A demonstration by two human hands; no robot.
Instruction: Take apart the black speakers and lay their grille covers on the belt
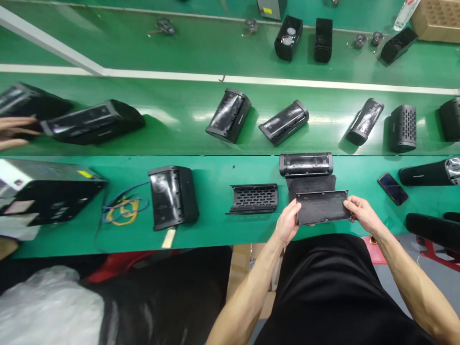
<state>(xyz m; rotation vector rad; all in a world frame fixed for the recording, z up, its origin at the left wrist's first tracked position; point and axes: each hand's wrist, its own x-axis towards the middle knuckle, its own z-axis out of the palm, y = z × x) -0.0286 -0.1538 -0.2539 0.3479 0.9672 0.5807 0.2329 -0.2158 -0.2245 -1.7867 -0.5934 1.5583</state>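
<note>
Between my two hands is a flat black rectangular plastic panel (322, 208), tilted toward me at the front edge of the green bench. My left hand (288, 221) grips its left end, thumb on top. At its right end my right hand (361, 213) pinches the corner with the thumb over the face. Just behind the panel lies a dark flat sheet or panel (312, 183), partly covered by it. Beyond that rests a black speaker body (305, 164) with a glossy film-covered front. A curved black grille with slots (254, 198) lies to the left of my left hand.
A phone (393, 189) lies right of my right hand. Another speaker (172, 197) stands on the bench at left, near coiled cables (124, 210) and a metal-cased box (46, 191). Several speakers line the green strip behind. Another person's hand (16, 132) touches one at far left.
</note>
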